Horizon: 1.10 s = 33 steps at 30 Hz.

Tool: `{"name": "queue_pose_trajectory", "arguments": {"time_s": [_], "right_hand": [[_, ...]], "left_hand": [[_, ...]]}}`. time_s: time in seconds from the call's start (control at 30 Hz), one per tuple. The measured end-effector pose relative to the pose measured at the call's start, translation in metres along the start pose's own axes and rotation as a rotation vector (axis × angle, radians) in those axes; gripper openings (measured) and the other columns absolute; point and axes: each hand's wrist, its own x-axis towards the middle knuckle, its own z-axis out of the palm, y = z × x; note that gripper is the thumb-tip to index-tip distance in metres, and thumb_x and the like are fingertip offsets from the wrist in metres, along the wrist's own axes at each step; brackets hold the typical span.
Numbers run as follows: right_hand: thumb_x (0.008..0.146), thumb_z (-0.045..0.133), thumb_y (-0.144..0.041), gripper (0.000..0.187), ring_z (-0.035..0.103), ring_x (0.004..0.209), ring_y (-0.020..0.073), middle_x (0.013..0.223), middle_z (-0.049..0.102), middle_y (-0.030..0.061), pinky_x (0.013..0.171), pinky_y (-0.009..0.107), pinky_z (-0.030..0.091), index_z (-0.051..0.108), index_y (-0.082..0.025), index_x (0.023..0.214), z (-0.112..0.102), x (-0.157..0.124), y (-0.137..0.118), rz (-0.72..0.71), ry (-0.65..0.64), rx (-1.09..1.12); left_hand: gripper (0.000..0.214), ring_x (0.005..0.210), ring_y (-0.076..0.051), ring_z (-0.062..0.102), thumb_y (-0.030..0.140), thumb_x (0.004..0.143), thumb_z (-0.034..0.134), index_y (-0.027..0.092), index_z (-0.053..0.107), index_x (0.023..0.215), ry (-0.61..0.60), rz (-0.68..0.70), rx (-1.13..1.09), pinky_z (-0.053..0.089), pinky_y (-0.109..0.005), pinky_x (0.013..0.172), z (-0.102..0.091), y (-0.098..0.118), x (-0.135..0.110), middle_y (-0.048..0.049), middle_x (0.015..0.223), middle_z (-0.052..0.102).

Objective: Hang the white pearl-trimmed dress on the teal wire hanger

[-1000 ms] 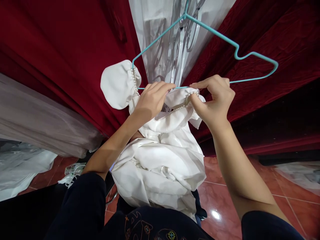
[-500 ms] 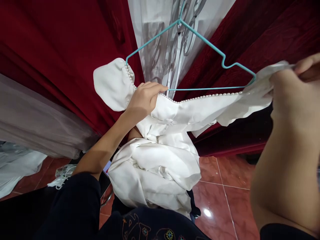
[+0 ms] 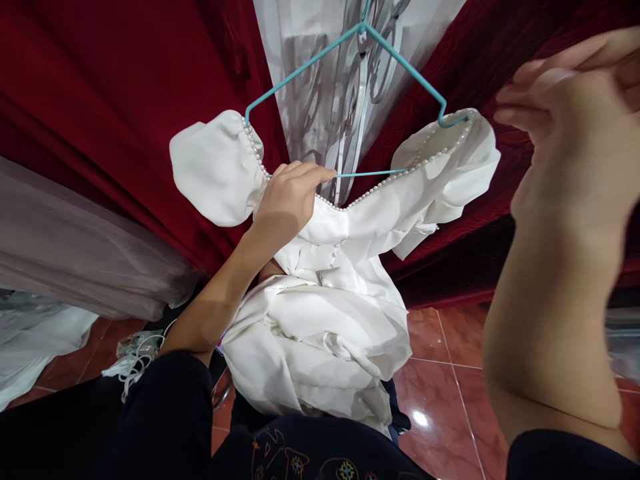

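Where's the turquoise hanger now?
Upper centre of the head view: the turquoise hanger is at the top of the white garment, left hand at its lower bar.

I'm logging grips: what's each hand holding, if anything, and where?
The left hand holds the white dress by its pearl neckline and the teal hanger by its lower bar; the right hand seems empty.

1. Glossy red square-tiled floor (image 3: 435, 387), open to view between 4 and 5 o'clock: pale joints, one bright reflection.
2. Same floor, between 8 and 9 o'clock: a heap of sheer white fabric (image 3: 40, 353) rests there.
3. Flat black surface (image 3: 65, 433), 8 o'clock: a looped white cord (image 3: 135, 379) and clear crinkled packet (image 3: 133, 343) at its far edge.
4. Person's dark-clothed legs (image 3: 397, 408), 5 to 7 o'clock: white satin-like dress (image 3: 320, 327) bunched over them; contact hidden.
5. Thin turquoise hanger (image 3: 363, 28), 12 o'clock: dress's beaded shoulders hang at its two ends.
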Motion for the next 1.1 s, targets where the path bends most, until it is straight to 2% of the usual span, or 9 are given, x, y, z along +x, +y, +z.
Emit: {"name": "queue_pose_trajectory", "arguments": {"time_s": [0.07,0.13,0.33,0.5,0.67,0.83,0.97,1.03,1.1], "right_hand": [[0.077,0.073,0.0,0.022,0.064,0.073,0.01,0.085,0.07,0.0033,0.066,0.028,0.046,0.063,-0.016,0.086,0.005,-0.011,0.012,-0.004,0.057,-0.054],[0.068,0.083,-0.002,0.033,0.058,0.065,0.0088,0.079,0.066,0.001,0.062,0.029,0.042,0.057,-0.018,0.082,0.013,-0.018,0.019,0.048,-0.033,-0.219],[0.065,0.062,0.01,0.04,0.047,0.058,0.0077,0.074,0.059,-0.0016,0.061,0.029,0.035,0.042,-0.024,0.075,0.037,-0.017,0.009,0.103,-0.119,-0.361],[0.058,0.062,0.012,0.051,0.036,0.055,0.0074,0.062,0.041,-0.0089,0.064,0.03,0.032,0.034,-0.027,0.074,0.033,-0.005,0.011,0.098,-0.032,-0.435],[0.061,0.058,0.014,0.051,0.03,0.056,0.0051,0.069,0.04,-0.0093,0.064,0.029,0.029,0.033,-0.026,0.082,0.031,-0.007,0.018,-0.006,-0.146,-0.363],[0.081,0.073,-0.013,0.034,0.036,0.06,0.0049,0.076,0.044,-0.007,0.061,0.027,0.031,0.042,-0.023,0.091,0.033,-0.021,0.017,-0.199,-0.332,-0.102],[0.089,0.075,-0.057,0.042,0.043,0.062,0.0073,0.078,0.048,-0.0032,0.061,0.029,0.033,0.048,-0.024,0.09,0.026,-0.029,0.006,-0.224,-0.187,0.009],[0.092,0.071,-0.056,0.036,0.054,0.072,0.0131,0.085,0.058,0.0023,0.066,0.034,0.043,0.054,-0.024,0.091,0.029,-0.038,-0.002,-0.286,-0.211,-0.005],[0.096,0.065,-0.049,0.025,0.064,0.091,0.0215,0.099,0.068,0.0072,0.08,0.042,0.051,0.06,-0.025,0.101,0.038,-0.052,-0.005,-0.368,-0.385,-0.082]], "left_hand": [[0.045,0.099,-0.021,0.07,-0.004,0.098,0.045,0.02,0.076,0.119,0.001,-0.016,0.014,0.05,-0.035,0.093,0.001,0.002,0.0,-0.0025,0.111,0.079],[0.046,0.1,-0.021,0.07,-0.005,0.097,0.045,0.02,0.076,0.119,-0.001,-0.032,0.033,0.05,-0.035,0.093,0.003,0.004,0.0,-0.0025,0.109,0.078],[0.046,0.101,-0.022,0.069,-0.005,0.097,0.043,0.019,0.076,0.119,-0.016,-0.059,0.065,0.049,-0.036,0.091,0.006,0.006,0.001,-0.0032,0.107,0.077],[0.046,0.1,-0.022,0.069,-0.006,0.098,0.044,0.02,0.076,0.119,-0.009,-0.062,0.076,0.049,-0.035,0.09,0.006,0.008,0.0,-0.0027,0.106,0.077],[0.046,0.1,-0.022,0.069,-0.006,0.097,0.044,0.02,0.076,0.119,-0.015,-0.066,0.078,0.049,-0.035,0.091,0.007,0.009,0.001,-0.0026,0.105,0.077],[0.046,0.099,-0.021,0.07,-0.007,0.097,0.044,0.018,0.077,0.118,0.009,-0.057,0.047,0.05,-0.035,0.092,0.005,0.017,0.0,-0.003,0.107,0.078],[0.045,0.1,-0.02,0.07,-0.006,0.097,0.044,0.018,0.076,0.118,-0.002,-0.046,-0.006,0.051,-0.035,0.093,0.004,0.019,0.0,-0.0023,0.107,0.078],[0.045,0.1,-0.02,0.071,-0.006,0.097,0.043,0.019,0.076,0.117,-0.007,-0.055,-0.031,0.052,-0.035,0.094,0.004,0.016,0.001,-0.0016,0.107,0.078],[0.045,0.103,-0.02,0.071,-0.005,0.097,0.043,0.02,0.075,0.115,-0.008,-0.072,-0.049,0.052,-0.036,0.097,0.006,0.014,0.002,-0.0015,0.108,0.078]]}}
